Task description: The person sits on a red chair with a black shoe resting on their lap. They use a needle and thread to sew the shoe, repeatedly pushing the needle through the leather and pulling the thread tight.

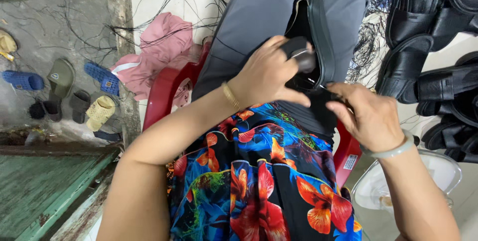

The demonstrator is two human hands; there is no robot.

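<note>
Mid-work: our left hand (269,74) clasps the black sandal piece (311,47) on our lap, our right hand (368,116) pinches its lower edge, and finished black sandals (438,71) lie piled at right.

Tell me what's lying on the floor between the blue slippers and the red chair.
A crumpled pink garment lies between the blue slippers and the red chair, in the head view.

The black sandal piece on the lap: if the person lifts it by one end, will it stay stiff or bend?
The black sandal piece would probably bend somewhat: its thin strap edge curves over the lap. It looks light for its size, since the left hand props it alone. Its smooth, slightly shiny surface may be a little slippery; the right hand pinches its lower edge.
</note>
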